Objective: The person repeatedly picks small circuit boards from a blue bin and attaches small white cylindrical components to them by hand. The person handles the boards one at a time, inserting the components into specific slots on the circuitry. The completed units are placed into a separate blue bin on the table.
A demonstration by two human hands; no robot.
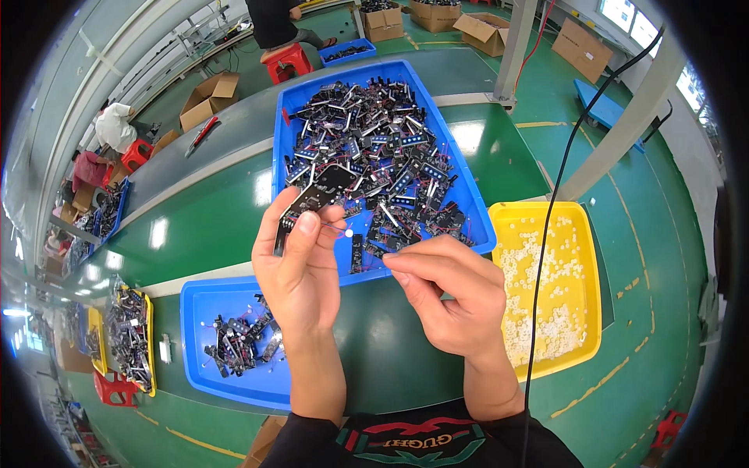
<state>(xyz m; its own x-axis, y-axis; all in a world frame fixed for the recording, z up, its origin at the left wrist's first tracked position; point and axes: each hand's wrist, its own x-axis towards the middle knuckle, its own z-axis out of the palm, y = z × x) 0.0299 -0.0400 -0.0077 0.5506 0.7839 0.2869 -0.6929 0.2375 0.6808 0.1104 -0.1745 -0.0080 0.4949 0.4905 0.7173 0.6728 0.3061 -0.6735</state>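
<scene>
Head view: grips a board (334, 182) in left hand (303, 269), curls right hand (459, 295) nearly closed, can't tell if full, at near side of big bin (468, 187).

Hands: two, the person's left hand (300, 281) and right hand (460, 300)
Held circuit board (328, 184): one, in the left hand
Blue trays (476, 207): four visible, the large central one, one near left, one far left, one far
Yellow trays (591, 312): three visible, one right, two left
Piled circuit assemblies (374, 140): too many to count
Small white round pieces (554, 331): too many to count
Red stools (115, 388): at least four
Cardboard boxes (581, 51): at least six
Co-workers (117, 127): three visible, all far or far left
Platform cart (607, 109): one, blue, far right
Red-and-black tool (201, 136): one, far left
Hanging black cable (559, 181): one, right
</scene>
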